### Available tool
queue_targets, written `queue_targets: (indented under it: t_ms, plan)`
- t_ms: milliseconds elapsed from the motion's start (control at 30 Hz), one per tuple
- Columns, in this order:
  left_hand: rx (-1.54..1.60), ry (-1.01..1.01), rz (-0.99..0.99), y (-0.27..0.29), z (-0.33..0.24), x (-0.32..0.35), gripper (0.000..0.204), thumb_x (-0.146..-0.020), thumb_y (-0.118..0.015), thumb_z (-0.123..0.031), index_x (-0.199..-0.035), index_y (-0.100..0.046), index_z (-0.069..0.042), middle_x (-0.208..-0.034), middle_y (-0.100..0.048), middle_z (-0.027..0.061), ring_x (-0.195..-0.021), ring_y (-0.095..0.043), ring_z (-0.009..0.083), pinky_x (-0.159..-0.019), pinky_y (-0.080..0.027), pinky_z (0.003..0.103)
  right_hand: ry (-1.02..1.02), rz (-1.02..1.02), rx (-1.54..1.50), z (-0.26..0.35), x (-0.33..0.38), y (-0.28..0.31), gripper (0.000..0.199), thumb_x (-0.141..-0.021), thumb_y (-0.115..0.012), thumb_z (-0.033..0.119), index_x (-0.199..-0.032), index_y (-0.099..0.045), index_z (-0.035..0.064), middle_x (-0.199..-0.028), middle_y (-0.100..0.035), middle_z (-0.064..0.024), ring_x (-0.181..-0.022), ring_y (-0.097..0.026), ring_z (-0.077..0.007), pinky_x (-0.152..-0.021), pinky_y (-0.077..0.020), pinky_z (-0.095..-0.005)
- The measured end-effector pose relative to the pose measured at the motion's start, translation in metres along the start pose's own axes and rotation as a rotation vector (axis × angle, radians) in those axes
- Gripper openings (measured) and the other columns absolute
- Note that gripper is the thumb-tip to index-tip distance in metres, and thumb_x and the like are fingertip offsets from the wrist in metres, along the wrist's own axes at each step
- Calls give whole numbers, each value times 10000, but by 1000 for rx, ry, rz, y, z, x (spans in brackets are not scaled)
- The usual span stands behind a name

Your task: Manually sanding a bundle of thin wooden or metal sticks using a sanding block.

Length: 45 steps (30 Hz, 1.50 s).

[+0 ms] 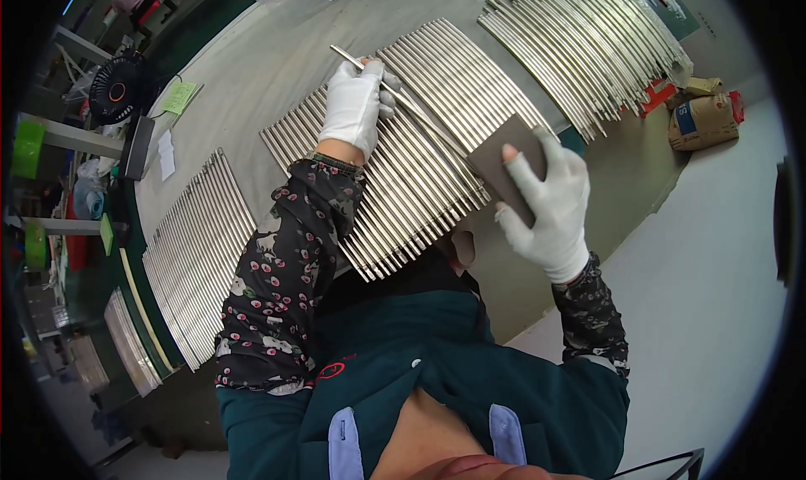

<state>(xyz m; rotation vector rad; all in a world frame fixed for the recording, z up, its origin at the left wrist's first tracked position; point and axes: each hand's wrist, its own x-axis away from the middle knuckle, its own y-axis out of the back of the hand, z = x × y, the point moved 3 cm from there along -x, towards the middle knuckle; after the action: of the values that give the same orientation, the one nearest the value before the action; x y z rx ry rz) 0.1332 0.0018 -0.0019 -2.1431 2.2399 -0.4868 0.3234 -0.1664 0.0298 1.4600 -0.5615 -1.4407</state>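
Observation:
My left hand [353, 102], in a white glove with bare fingertips, is closed around one thin metal rod [430, 127]. The rod slants over a row of similar shiny rods [403, 199] laid side by side on the table in front of me. One end sticks out beyond my left fingers; the other reaches toward the pad in my right hand. My right hand [556, 207], gloved the same way, grips a flat grey-brown abrasive pad [491, 167] by its near side, thumb on top. The pad covers the rod's right end, so whether they touch is hidden.
Another batch of rods [462, 73] lies just beyond, a larger one [579, 47] at the far right and one [197, 262] at the left. A black fan [117, 89] stands at the far left near a green note [179, 98]. A brown sack [705, 121] sits at right.

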Motion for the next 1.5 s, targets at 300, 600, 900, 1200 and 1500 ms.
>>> queue_targets:
  t_ms: [300, 600, 900, 1200, 1500]
  plan:
    - [-25, -7, 0, -1, -3, -2, 154, -961, -512, -167, -1039, -457, -46, -760, -574, 65, -517, -465, 70, -428, -368, 185, -58, -111, 1, -17, 7, 2, 636, -601, -713, 173, -1222, -585, 123, -1271, -471, -227, -988, -465, -349, -881, -395, -427]
    - [-22, -3, -16, 1, 3, -5, 170, -939, -507, -150, -1041, -453, -25, -741, -590, 79, -482, -483, 95, -398, -391, 227, -43, -88, -74, -3, 3, 2, 619, -589, -710, 188, -1195, -604, 119, -1254, -474, -225, -1016, -470, -355, -896, -396, -434]
    - [-20, 47, -28, -4, -1, -4, 143, -944, -517, -141, -1015, -453, -34, -721, -580, 77, -465, -465, 82, -391, -380, 216, -176, -113, -7, -26, 22, 10, 626, -609, -707, 144, -1220, -580, 93, -1255, -480, -214, -1018, -463, -350, -901, -388, -434]
    - [33, 73, -36, 2, -2, -6, 152, -945, -531, -156, -998, -453, -38, -718, -569, 73, -469, -445, 76, -384, -354, 198, -134, -108, -47, -18, 18, 8, 638, -615, -711, 136, -1235, -570, 94, -1260, -477, -219, -1027, -455, -355, -917, -382, -432]
    - [130, 127, -11, 4, -9, -3, 151, -950, -527, -156, -988, -423, -54, -737, -557, 74, -494, -433, 69, -383, -352, 169, -170, -194, -39, -4, 2, -1, 764, -580, -818, 250, -1266, -520, 91, -1274, -444, -259, -1029, -454, -381, -892, -395, -455]
